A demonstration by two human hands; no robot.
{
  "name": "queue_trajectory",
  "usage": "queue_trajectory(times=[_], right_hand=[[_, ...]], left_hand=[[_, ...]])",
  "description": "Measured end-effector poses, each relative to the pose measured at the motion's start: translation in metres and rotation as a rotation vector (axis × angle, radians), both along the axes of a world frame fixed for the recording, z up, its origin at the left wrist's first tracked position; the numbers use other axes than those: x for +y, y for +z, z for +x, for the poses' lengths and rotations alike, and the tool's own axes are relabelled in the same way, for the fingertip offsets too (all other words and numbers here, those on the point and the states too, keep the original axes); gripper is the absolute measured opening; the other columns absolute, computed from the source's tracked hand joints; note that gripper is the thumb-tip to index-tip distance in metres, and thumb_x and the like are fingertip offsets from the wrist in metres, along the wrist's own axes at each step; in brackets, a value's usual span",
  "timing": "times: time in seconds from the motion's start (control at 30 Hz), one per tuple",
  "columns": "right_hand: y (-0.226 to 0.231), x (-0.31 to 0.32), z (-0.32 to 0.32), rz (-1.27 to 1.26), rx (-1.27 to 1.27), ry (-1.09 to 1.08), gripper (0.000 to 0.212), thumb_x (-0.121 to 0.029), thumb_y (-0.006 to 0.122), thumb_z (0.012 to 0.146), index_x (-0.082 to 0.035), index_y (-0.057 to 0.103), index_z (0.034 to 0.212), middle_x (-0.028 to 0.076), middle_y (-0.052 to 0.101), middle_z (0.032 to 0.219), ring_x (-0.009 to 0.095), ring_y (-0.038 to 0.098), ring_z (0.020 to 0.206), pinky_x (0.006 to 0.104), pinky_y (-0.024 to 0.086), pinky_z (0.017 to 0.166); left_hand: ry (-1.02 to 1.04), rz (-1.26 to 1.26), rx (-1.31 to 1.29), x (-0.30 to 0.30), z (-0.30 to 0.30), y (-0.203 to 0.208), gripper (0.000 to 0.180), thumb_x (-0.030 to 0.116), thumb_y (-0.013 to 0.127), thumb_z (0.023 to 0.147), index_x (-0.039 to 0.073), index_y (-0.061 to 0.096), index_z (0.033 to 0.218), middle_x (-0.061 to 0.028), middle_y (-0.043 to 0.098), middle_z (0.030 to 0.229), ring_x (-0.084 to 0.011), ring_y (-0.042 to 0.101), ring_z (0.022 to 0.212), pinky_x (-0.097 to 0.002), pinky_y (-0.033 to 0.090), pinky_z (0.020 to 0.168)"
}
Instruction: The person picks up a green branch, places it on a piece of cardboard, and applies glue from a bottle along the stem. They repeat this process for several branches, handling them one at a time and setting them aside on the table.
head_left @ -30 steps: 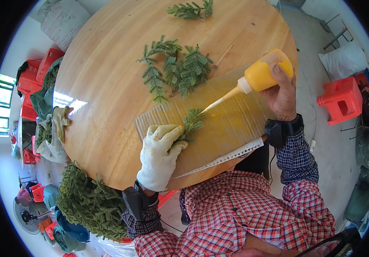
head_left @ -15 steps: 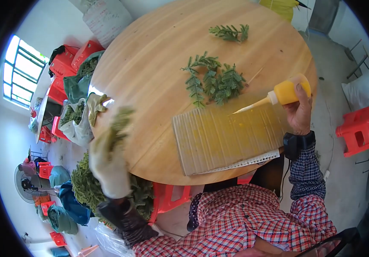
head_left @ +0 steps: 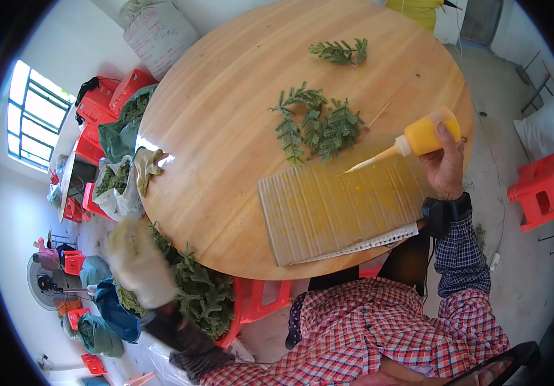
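My right hand is bare and wrapped round a squeeze bottle of yellow liquid, its white-collared nozzle slanting down left, tip just over a cardboard sheet smeared with yellow. My left hand, in a whitish glove, is smeared by motion beside a heap of green fir-like sprigs left of my body. Whether it holds anything I cannot make out. Several cut sprigs lie together just beyond the cardboard, and a separate sprig lies farther off.
The round wooden table spans the middle. At its left edge lie a tan glove and a white bag of greenery. Red stools stand right and left. A fan stands at far left.
My left hand has swung left and down, from the table's edge toward the heap of sprigs. The greenish blur at its fingers is less distinct. My right hand holds the bottle almost unmoved.
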State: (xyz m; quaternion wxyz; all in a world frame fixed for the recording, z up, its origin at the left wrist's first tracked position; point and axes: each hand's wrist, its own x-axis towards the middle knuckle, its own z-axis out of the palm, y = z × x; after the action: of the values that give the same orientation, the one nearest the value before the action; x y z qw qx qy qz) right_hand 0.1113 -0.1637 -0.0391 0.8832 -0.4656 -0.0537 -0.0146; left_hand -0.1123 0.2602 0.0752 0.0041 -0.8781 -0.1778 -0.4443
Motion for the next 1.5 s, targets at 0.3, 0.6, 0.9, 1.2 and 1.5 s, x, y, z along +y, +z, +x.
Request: queue_trajectory(times=[0.3, 0.6, 0.9, 1.2, 1.5], right_hand=[[0.005, 0.007, -0.006, 0.003, 0.018, -0.003, 0.03, -0.023, 0.064, 0.088, -0.005, 0.055, 0.11, 0.007, 0.063, 0.1, 0.019, 0.064, 0.091, 0.0367, 0.056, 0.077], [0.008, 0.005, -0.009, 0.03, 0.01, -0.004, 0.036, -0.025, 0.065, 0.087, -0.005, 0.053, 0.114, 0.006, 0.061, 0.104, 0.02, 0.063, 0.095, 0.0382, 0.056, 0.08], [0.007, 0.003, -0.004, 0.234, -0.022, -0.013, 0.042, -0.028, 0.063, 0.088, -0.004, 0.05, 0.119, 0.009, 0.06, 0.108, 0.023, 0.063, 0.096, 0.0361, 0.055, 0.084], [0.026, 0.023, -0.018, 0.07, -0.091, 0.174, 0.041, -0.03, 0.062, 0.089, -0.004, 0.05, 0.119, 0.008, 0.061, 0.108, 0.02, 0.063, 0.095, 0.0331, 0.055, 0.075], [0.031, 0.043, -0.023, -0.075, -0.131, 0.288, 0.045, -0.029, 0.06, 0.09, -0.003, 0.047, 0.124, 0.008, 0.06, 0.107, 0.02, 0.063, 0.092, 0.0325, 0.054, 0.07]], left_hand=[[-0.291, -0.199, 0.557, -0.121, 0.137, -0.078, 0.027, 0.032, 0.064, 0.081, 0.008, 0.071, 0.092, -0.0139, 0.066, 0.091, -0.0313, 0.062, 0.089, -0.0396, 0.048, 0.076], [-0.338, -0.349, 0.368, -0.093, 0.131, -0.084, 0.022, 0.026, 0.067, 0.079, 0.004, 0.07, 0.08, -0.0137, 0.064, 0.077, -0.0298, 0.06, 0.082, -0.0406, 0.047, 0.072], [-0.682, -0.836, 0.417, -0.11, 0.064, -0.057, 0.014, 0.012, 0.072, 0.073, 0.006, 0.072, 0.085, -0.0101, 0.063, 0.082, -0.0279, 0.058, 0.082, -0.0346, 0.047, 0.071], [-0.784, -0.538, 0.604, -0.113, 0.067, -0.073, 0.015, 0.008, 0.069, 0.072, 0.001, 0.071, 0.085, -0.013, 0.062, 0.095, -0.0253, 0.059, 0.087, -0.0335, 0.046, 0.075], [-1.018, -0.415, 0.478, -0.106, 0.055, -0.07, 0.011, 0.011, 0.07, 0.066, 0.006, 0.068, 0.076, -0.0072, 0.062, 0.087, -0.0281, 0.059, 0.091, -0.0374, 0.048, 0.077]])
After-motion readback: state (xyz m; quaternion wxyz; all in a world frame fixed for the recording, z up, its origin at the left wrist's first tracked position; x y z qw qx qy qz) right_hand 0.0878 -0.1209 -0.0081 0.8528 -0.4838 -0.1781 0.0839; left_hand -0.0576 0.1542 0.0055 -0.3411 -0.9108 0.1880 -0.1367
